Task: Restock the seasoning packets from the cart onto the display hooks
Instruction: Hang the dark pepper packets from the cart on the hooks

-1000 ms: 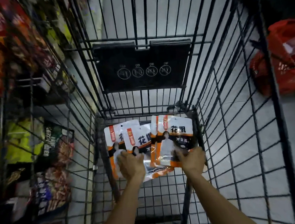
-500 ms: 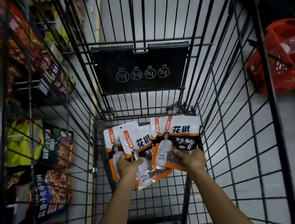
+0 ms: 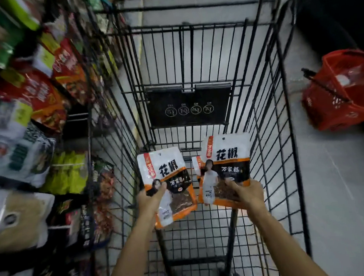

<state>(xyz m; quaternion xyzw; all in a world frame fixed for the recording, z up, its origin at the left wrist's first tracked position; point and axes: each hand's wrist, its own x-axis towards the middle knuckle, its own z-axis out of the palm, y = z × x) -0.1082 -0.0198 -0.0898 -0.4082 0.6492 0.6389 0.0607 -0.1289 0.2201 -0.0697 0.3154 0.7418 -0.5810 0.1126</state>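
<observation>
I look down into a black wire cart (image 3: 271, 152). My left hand (image 3: 151, 198) grips the lower left of a white-and-orange seasoning packet (image 3: 165, 171) with black lettering, lifted above the cart floor. My right hand (image 3: 245, 192) grips the bottom of a matching seasoning packet (image 3: 228, 158), and another packet's edge (image 3: 197, 164) peeks out behind it. Both packets stand roughly upright, side by side, inside the cart. The display hooks are hidden among the blurred goods at the left.
Shelving (image 3: 31, 149) packed with colourful bags runs along the cart's left side, close to the wire wall. A red shopping basket (image 3: 343, 94) lies on the grey floor to the right. A black folded child-seat flap (image 3: 189, 104) hangs at the cart's far end.
Both hands have lifted the packets up off the cart floor and apart from each other. My view has tilted up, showing more of the cart's far end and the shelves.
</observation>
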